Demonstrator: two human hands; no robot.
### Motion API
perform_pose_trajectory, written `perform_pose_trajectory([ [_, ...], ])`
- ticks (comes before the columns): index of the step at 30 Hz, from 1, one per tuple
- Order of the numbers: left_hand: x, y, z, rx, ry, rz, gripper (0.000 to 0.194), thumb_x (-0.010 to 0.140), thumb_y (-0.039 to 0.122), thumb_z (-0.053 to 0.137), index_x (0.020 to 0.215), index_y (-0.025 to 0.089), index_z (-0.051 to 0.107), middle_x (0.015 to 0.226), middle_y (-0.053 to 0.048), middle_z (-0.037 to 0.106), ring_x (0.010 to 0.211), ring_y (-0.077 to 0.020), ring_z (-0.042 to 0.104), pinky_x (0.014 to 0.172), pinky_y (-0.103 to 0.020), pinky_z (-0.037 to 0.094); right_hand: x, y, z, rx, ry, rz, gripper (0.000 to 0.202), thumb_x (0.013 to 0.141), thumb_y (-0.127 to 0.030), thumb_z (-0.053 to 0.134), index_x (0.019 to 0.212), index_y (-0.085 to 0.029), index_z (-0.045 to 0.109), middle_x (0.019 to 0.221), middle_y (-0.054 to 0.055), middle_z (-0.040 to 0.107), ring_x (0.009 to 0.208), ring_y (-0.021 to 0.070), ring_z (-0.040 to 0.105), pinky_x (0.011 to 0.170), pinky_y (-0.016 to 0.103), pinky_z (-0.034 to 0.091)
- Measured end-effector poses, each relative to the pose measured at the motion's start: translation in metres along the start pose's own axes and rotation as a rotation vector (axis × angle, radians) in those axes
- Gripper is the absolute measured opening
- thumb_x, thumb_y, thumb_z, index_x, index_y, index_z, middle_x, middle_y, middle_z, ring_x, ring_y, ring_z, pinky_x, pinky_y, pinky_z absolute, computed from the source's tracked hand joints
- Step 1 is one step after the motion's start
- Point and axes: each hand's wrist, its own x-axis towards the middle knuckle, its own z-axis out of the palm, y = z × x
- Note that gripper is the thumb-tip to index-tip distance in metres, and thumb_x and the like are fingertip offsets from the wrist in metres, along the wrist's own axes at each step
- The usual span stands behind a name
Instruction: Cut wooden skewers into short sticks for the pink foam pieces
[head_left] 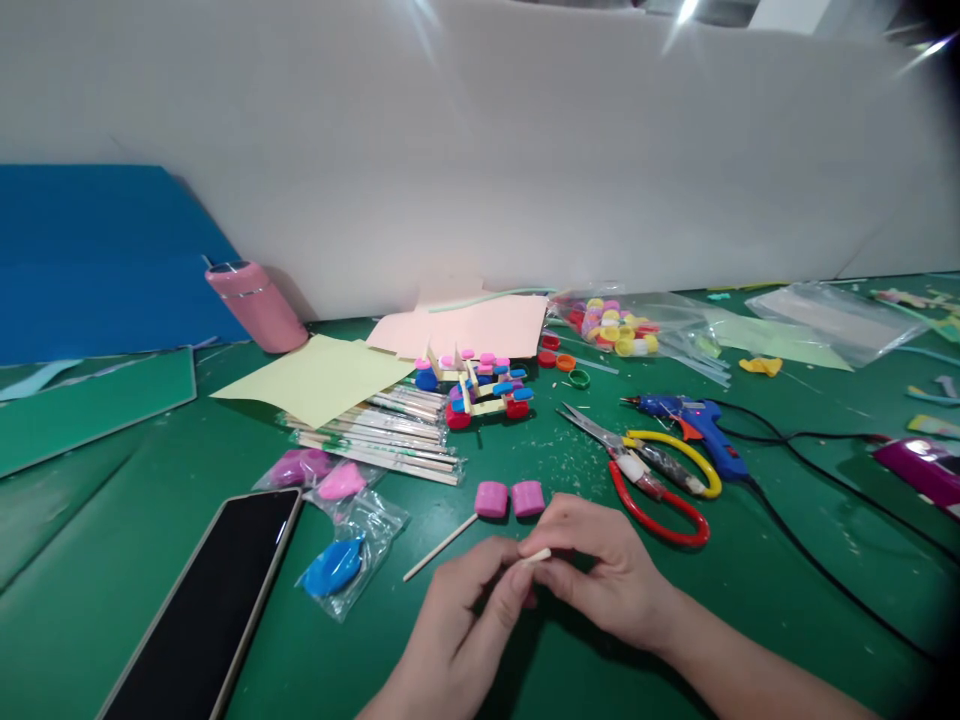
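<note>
A short, pale wooden stick (537, 556) is pinched between my left hand (474, 598) and my right hand (600, 565), whose fingertips meet in front of me. Most of the stick is covered by fingers. Just beyond my hands sit two pink bottle caps (492, 499), side by side on the green table. A thin wooden rod (440, 548) lies slantwise left of them, its far end at the nearer cap. Farther back stand small assembled models (489, 392) with red and blue caps and pale sticks.
Right of my hands lie scissors (637, 465) and a blue glue gun (686, 420) with a black cord. At left are a phone (206, 610), bagged balloons (334, 568), wrapped sticks (382, 440) and a pink bottle (259, 308). A bag of caps (615, 325) rests behind.
</note>
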Motion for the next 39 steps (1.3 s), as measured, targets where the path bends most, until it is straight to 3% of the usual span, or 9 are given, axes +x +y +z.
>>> perform_pose_trajectory([
  [3, 0.002, 0.001, -0.001, -0.140, -0.075, -0.124, 0.029, 0.085, 0.031, 0.040, 0.065, 0.016, 0.055, 0.053, 0.001, 0.052, 0.047, -0.0099, 0.045, 0.046, -0.020, 0.037, -0.001, 0.002, -0.001, -0.057, -0.006, -0.041, 0.018, 0.079, -0.021, 0.055, 0.094, -0.024, 0.064, 0.075, 0.002, 0.058, 0.067, 0.0125, 0.054, 0.063, 0.024, 0.043],
  [8, 0.004, 0.001, 0.000, -0.173, -0.091, -0.116, 0.027, 0.084, 0.031, 0.042, 0.068, 0.016, 0.058, 0.044, 0.004, 0.044, 0.040, -0.0080, 0.036, 0.045, -0.021, 0.031, 0.004, -0.001, -0.010, -0.127, 0.008, -0.076, 0.028, 0.077, -0.020, 0.052, 0.104, -0.019, 0.059, 0.084, 0.005, 0.059, 0.076, 0.0159, 0.054, 0.066, 0.027, 0.044],
  [14, 0.005, -0.004, 0.003, -0.116, -0.016, -0.123, 0.026, 0.084, 0.033, 0.041, 0.082, 0.015, 0.060, 0.044, 0.006, 0.041, 0.042, -0.0094, 0.039, 0.048, -0.022, 0.032, -0.003, 0.009, -0.057, -0.484, 0.402, 0.265, 0.020, 0.081, -0.029, 0.048, 0.098, -0.021, 0.057, 0.086, 0.005, 0.058, 0.070, 0.0161, 0.055, 0.062, 0.027, 0.045],
  [17, 0.005, -0.002, 0.001, -0.084, 0.011, -0.064, 0.026, 0.083, 0.031, 0.042, 0.075, 0.015, 0.060, 0.051, 0.002, 0.047, 0.049, -0.0112, 0.042, 0.050, -0.023, 0.034, -0.023, 0.022, -0.083, -0.638, 0.356, 0.483, 0.031, 0.080, -0.031, 0.046, 0.109, -0.020, 0.050, 0.095, 0.007, 0.056, 0.075, 0.0183, 0.057, 0.064, 0.029, 0.047],
  [20, 0.005, 0.001, 0.000, -0.050, 0.032, 0.015, 0.024, 0.082, 0.029, 0.044, 0.068, 0.015, 0.059, 0.061, -0.001, 0.050, 0.059, -0.0129, 0.045, 0.054, -0.023, 0.036, -0.042, 0.032, -0.097, -0.862, 0.222, 0.552, 0.043, 0.075, -0.028, 0.048, 0.116, -0.017, 0.046, 0.110, 0.011, 0.051, 0.095, 0.0246, 0.053, 0.073, 0.033, 0.047],
  [27, 0.002, -0.002, 0.003, -0.090, 0.059, -0.078, 0.021, 0.085, 0.030, 0.040, 0.075, 0.018, 0.052, 0.052, 0.005, 0.042, 0.051, -0.0110, 0.040, 0.050, -0.022, 0.033, -0.038, 0.033, -0.099, -1.061, 0.037, 0.748, 0.053, 0.064, -0.031, 0.054, 0.114, -0.013, 0.047, 0.104, 0.014, 0.056, 0.092, 0.0283, 0.056, 0.074, 0.035, 0.043],
  [32, 0.002, -0.004, 0.004, -0.118, 0.079, -0.078, 0.020, 0.086, 0.031, 0.038, 0.078, 0.018, 0.051, 0.054, 0.005, 0.040, 0.051, -0.0107, 0.038, 0.049, -0.022, 0.032, -0.033, 0.032, -0.102, -1.068, 0.054, 0.826, 0.038, 0.066, -0.039, 0.054, 0.096, -0.017, 0.052, 0.087, 0.011, 0.062, 0.069, 0.0271, 0.061, 0.054, 0.031, 0.043],
  [36, 0.003, -0.003, 0.004, -0.125, 0.092, -0.081, 0.020, 0.087, 0.031, 0.036, 0.082, 0.018, 0.050, 0.055, 0.005, 0.039, 0.052, -0.0111, 0.039, 0.050, -0.023, 0.032, -0.039, 0.028, -0.104, -0.938, 0.148, 0.825, 0.031, 0.068, -0.035, 0.052, 0.095, -0.020, 0.050, 0.087, 0.009, 0.064, 0.071, 0.0269, 0.062, 0.058, 0.032, 0.045],
  [39, 0.003, -0.004, 0.003, -0.126, 0.121, -0.068, 0.019, 0.087, 0.031, 0.036, 0.082, 0.019, 0.050, 0.060, 0.004, 0.043, 0.057, -0.0118, 0.041, 0.055, -0.023, 0.034, -0.043, 0.020, -0.098, -0.684, 0.175, 0.694, 0.032, 0.070, -0.024, 0.048, 0.101, -0.019, 0.046, 0.091, 0.008, 0.063, 0.076, 0.0233, 0.062, 0.063, 0.029, 0.047],
])
